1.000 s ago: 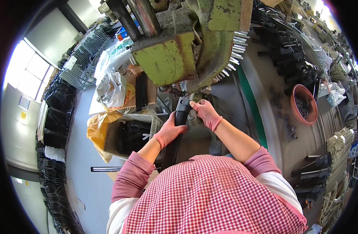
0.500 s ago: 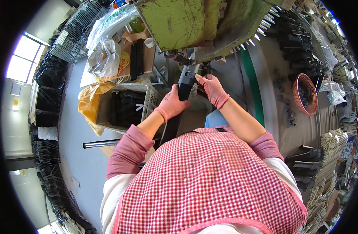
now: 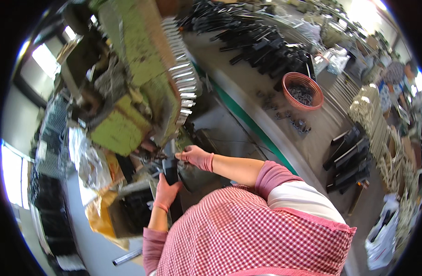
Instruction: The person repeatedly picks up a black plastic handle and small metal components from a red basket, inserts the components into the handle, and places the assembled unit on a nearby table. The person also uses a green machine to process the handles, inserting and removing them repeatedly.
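Below the head of a worn green machine, my left hand, in a pink glove, is wrapped round a dark tube-like part. The part's upper end reaches up under the machine head, and its lower end runs down in front of my apron. My right hand, also gloved in pink, is beside the upper end with thumb and fingers pinched together. Whatever its fingertips hold, if anything, is too small and blurred to make out.
On the right-hand table are a red basket of small dark parts, loose dark clips and stacked black tubes. At my left a crate has a yellow bag over its side. A metal tube sticks out below it.
The view has swung to the right, bringing more of the table and basket in. My left hand still grips the dark part. My right hand stays pinched near its upper end.
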Tool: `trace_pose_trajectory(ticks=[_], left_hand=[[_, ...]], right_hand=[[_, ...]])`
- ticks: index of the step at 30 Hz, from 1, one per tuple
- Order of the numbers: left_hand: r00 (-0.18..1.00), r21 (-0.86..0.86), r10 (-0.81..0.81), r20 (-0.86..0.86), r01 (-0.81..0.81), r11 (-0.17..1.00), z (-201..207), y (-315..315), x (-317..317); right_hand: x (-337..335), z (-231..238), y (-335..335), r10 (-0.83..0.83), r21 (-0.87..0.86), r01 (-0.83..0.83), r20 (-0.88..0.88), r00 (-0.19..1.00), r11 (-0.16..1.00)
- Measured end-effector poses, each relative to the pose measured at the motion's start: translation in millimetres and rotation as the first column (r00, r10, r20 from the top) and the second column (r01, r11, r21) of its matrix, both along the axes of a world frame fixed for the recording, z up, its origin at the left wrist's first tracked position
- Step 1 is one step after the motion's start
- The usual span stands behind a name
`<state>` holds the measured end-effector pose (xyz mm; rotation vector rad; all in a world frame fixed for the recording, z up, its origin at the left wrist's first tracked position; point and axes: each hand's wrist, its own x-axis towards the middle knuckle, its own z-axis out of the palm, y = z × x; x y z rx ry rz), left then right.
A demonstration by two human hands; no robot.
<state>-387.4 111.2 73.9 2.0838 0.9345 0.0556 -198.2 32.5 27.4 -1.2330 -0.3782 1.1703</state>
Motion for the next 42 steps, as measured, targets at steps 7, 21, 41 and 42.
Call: trace_pose_trajectory(ticks=[7,21,41,42], left_hand=[[0.935,-0.402,-0.025,0.353,0.176,0.899,50,-7,-9],[0.900,-0.561,-0.415,0.135,0.415,0.716,35,-92,109],[0.946,-0.541,-0.257,0.195,0.323,0.776,-7,-183,378],[0.941,-0.519,-0.256,0.223,0.337,0.785,-11,-185,379]], right_hand=[[0,20,-30,0.135,0.426,-0.011,-0.263,0.955,0.904],[135,20,-173,-0.186,0.393,0.510,-0.624,0.759,0.765],[432,34,-217,-0.484,0.281,0.664,-0.502,0.717,0.693],[426,37,-211,-0.487,0.236,0.642,-0.480,0.730,0.730]])
